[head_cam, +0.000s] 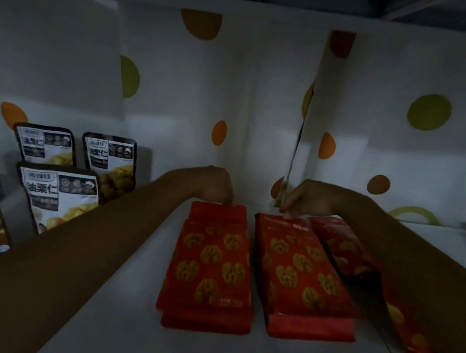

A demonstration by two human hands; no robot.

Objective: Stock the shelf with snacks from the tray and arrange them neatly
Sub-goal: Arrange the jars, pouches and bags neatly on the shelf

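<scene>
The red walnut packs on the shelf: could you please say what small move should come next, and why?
Probably swing the middle stack straight with the right hand, now at its far edge: it lies angled against the left stack, which the left hand touches.

Setting: retail shop display, dim light; white shelf (127, 297) with dotted back panel (194, 84) carries duplicate packaged snacks, red walnut-print packs (211, 264) in rows, chestnut pouches (57, 197) standing at left.

Packs (212, 261) lie side by side on the shelf (116, 325), nearer than the fingers (287, 211) (which meet their far ends); pouches (58, 194) stand well left.
</scene>
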